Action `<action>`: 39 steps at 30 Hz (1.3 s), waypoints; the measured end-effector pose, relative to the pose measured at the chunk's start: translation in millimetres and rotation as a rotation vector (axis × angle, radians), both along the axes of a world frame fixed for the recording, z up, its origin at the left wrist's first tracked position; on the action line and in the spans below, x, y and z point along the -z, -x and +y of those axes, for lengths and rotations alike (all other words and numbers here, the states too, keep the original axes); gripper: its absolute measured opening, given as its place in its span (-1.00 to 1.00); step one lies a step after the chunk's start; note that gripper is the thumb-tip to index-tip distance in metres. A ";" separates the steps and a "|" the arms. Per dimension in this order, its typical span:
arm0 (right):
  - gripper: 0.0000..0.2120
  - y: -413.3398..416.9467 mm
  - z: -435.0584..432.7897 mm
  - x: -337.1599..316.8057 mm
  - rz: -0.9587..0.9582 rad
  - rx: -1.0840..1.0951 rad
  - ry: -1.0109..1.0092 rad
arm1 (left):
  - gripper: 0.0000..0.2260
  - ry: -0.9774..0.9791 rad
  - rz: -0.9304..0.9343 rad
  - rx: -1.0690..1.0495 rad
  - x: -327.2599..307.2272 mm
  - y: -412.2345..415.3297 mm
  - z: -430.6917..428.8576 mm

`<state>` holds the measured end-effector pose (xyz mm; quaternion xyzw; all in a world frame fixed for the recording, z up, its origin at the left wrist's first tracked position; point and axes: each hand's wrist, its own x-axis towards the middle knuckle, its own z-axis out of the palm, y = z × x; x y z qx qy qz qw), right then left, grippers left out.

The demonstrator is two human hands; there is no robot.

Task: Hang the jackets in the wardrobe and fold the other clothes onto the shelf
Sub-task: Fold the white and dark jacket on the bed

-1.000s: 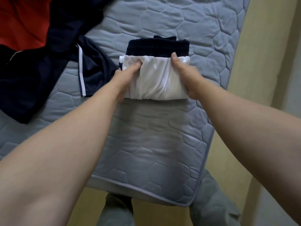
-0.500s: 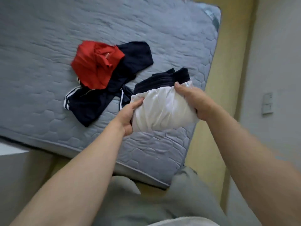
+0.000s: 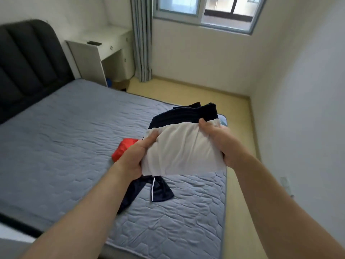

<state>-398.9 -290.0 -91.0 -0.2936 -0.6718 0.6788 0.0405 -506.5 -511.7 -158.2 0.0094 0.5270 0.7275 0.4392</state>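
Gripping a folded stack w/ both hands, I held it in the air over the right part of the bed, clear of the surface.

Stack: a white folded cloth garment [image 3: 179, 152] on top, facing me; a dark navy folded garment [image 3: 184, 114] under it, its far edge sticking out past the white one.

Hands: left hand [image 3: 134, 157] clamped the stack's left side, thumb on top of the white cloth, fingers curled beneath and hidden. Right hand [image 3: 222, 143] clamped the right side, thumb pressed on the top far cnr, fingers likewise under the stack, not vis.

Bed: grey-blue quilted mattress [image 3: 65, 137] w/ a dark padded headboard [image 3: 28, 58] at far left. Two loose items lay on the mattress below the stack: a crumpled red garment [image 3: 123, 148], partly behind my left hand, and a dark navy garment with a white stripe [image 3: 158, 189], spread flat and partly under my left forearm. The two appeared to touch; the contact pt was hidden.

Room: white desk [image 3: 104, 43] beside the headboard, a small dark object [image 3: 94, 43] on its top, type unclear. Grey striped curtain [image 3: 141, 38] hung just right of the desk, next to the window [image 3: 205, 10]. Pale yellow floor [image 3: 233, 109] ran along the bed's right side.
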 end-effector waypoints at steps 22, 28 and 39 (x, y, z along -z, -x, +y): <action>-0.47 -103.7 -127.3 -66.0 0.074 -0.607 0.119 | -0.65 0.371 0.341 -1.000 -106.6 -256.4 -146.1; -0.44 -144.0 -233.9 -88.0 0.102 -0.811 0.097 | -0.69 0.420 0.356 -1.262 -131.2 -350.7 -232.9; -0.52 -290.7 -520.3 -89.2 0.137 -1.275 0.198 | -0.74 0.666 0.327 -1.703 -147.6 -586.0 -454.2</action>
